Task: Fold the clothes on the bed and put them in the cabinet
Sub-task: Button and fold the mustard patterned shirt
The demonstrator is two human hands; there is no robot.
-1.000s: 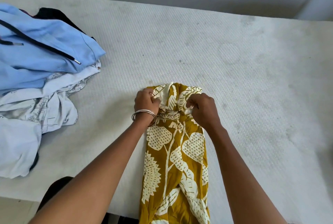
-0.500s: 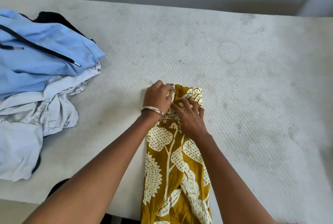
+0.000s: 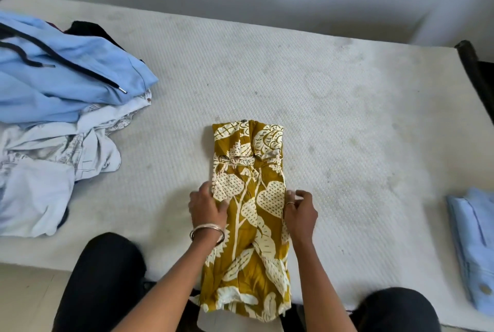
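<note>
Flanking the mustard garment (image 3: pixel 248 198): left hand (image 3: pixel 207 207), right hand (image 3: pixel 300 211)

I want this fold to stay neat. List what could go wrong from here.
1. The yellow leaf-print garment hangs off the mattress edge; its lower end may drag the fold loose.
2. The left hand and right hand sit only at its side edges, so the folded-over top could spring open.

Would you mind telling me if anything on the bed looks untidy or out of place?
The mustard leaf-print garment hangs off the mattress's near edge. At far left an unfolded heap of pale clothes lies crumpled, unlike the folded blue shirt at right.
</note>
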